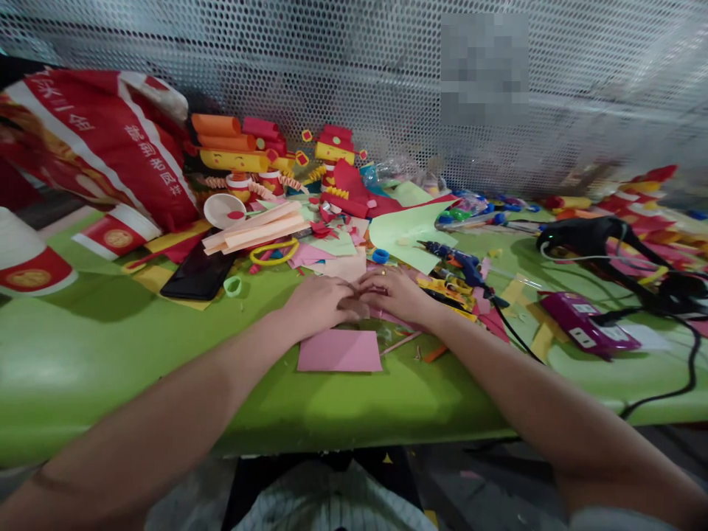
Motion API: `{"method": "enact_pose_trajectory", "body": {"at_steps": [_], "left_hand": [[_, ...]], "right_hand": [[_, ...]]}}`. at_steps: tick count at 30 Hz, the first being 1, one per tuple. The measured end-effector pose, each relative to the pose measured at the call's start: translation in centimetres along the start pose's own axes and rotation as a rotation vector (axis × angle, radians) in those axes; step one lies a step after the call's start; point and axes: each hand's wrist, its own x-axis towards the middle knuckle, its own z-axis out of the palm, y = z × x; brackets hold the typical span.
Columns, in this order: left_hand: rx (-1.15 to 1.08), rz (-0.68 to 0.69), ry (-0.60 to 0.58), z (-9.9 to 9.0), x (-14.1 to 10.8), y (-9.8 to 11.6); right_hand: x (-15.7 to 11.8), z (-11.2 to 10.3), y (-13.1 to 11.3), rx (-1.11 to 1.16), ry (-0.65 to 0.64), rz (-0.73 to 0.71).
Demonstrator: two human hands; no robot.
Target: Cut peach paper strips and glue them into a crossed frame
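Observation:
My left hand (324,302) and my right hand (399,295) meet above the table, their curled fingers pressed together at the tips. What they pinch between them is hidden and blurred. Just in front of my left hand lies a flat pink paper rectangle (339,351). A peach paper piece (344,267) shows behind my fingers. To the right of my right hand are a dark blue glue gun (462,262) and some yellow-handled tools (448,291). A blue tape ring (380,256) sits behind the hands.
On the green table (110,361) stand paper cups (117,230), paper figures (239,158) and a red bag (105,140) at left. A black phone (199,273) lies nearby. Rightward are a purple power strip (589,324) with a black cable. A perforated metal panel (359,66) rises behind.

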Motion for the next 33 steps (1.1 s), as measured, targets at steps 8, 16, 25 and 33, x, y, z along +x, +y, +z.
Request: {"method": "enact_pose_trajectory", "body": {"at_steps": [8,16,25,33], "left_hand": [[0.034,-0.029,-0.015,-0.1,-0.3,0.8],[-0.054,-0.006,0.112,-0.7,-1.0,0.4],[-0.055,0.202,0.319,-2.9,-1.6,-1.0],[0.353,0.071,0.446,-2.9,-2.7,2.4]], "right_hand": [[-0.6,-1.0,0.3,-0.071,-0.050,-0.027],[-1.3,-0.9,0.6,-0.093,0.082,-0.081],[-0.9,-0.5,-0.5,-0.169,0.336,-0.168],[-1.1,-0.6,-2.0,-0.374,0.368,-0.127]]}}
